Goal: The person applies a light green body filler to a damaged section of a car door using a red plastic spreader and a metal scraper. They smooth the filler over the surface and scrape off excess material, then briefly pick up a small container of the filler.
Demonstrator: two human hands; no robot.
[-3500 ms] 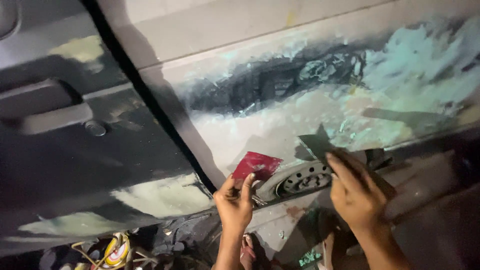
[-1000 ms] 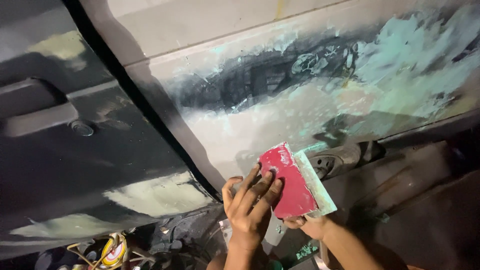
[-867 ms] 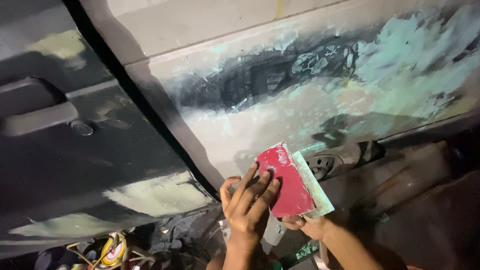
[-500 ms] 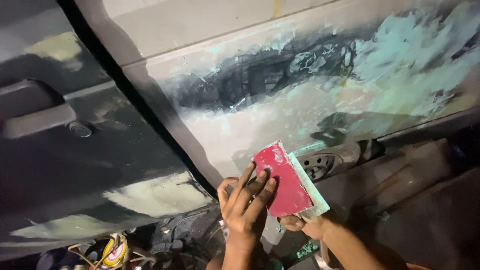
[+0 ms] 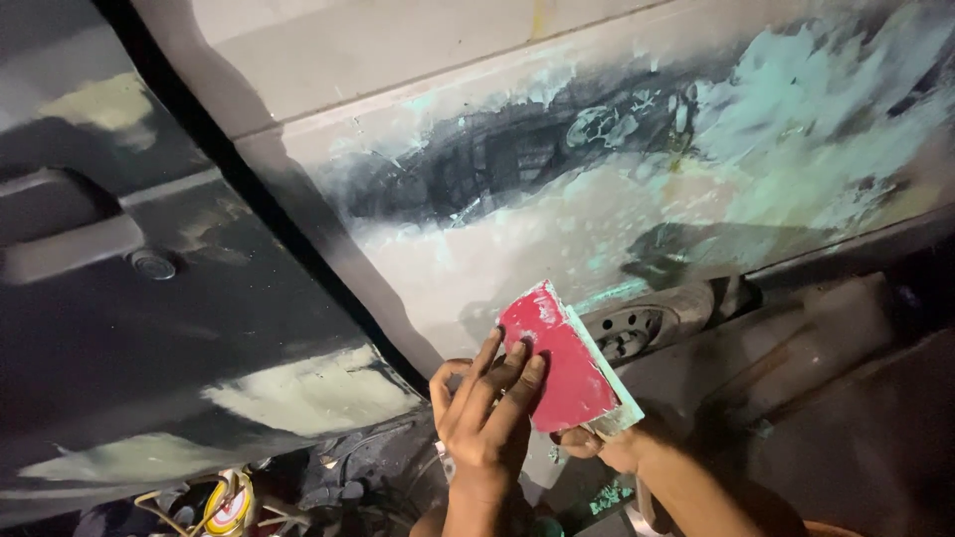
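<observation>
car panel [image 5: 517, 89] | two hands | left hand [image 5: 487, 418], right hand [image 5: 609, 449] | one red spreader [image 5: 555, 360]

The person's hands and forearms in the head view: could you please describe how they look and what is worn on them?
Both are bare: the left hand and the right hand wear no gloves, rings or watch that show. No sleeve reaches either forearm in view. The fingers look dusty and smudged with work grime; the right hand is largely hidden.
</observation>
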